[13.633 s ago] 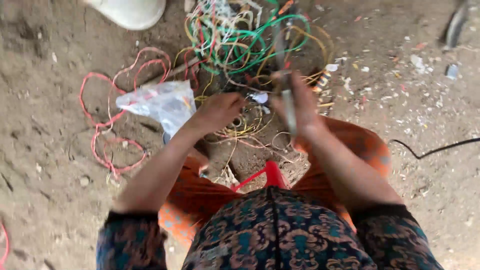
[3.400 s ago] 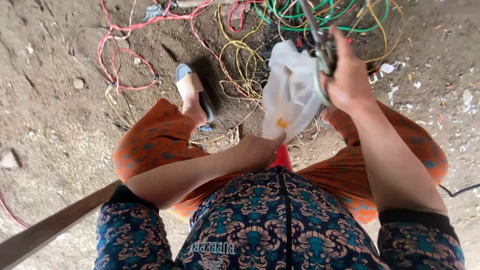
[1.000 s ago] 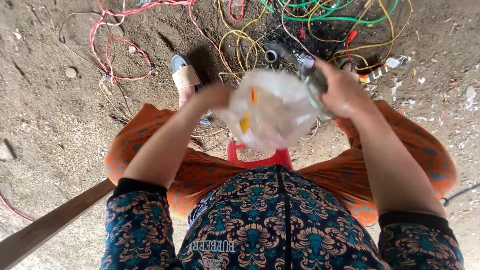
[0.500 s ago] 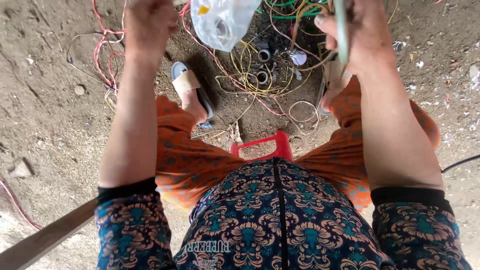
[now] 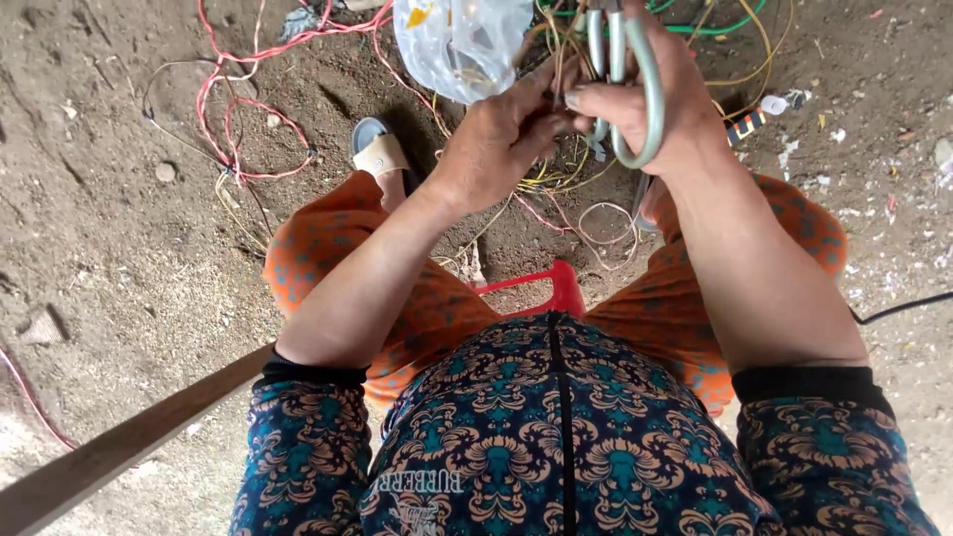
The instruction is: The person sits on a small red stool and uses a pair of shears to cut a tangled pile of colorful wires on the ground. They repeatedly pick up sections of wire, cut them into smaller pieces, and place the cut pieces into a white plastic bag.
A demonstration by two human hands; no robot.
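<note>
Left hand (image 5: 491, 149) pinches the clear plastic bag (image 5: 457, 40) and right hand (image 5: 645, 94) grips grey-handled pliers (image 5: 625, 79), both raised; loose wires (image 5: 248, 129) lie ungathered on the ground.

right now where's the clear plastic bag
In the head view the clear plastic bag is at top centre, just above the left hand, with the right hand and its grey-handled pliers to its right.
</note>
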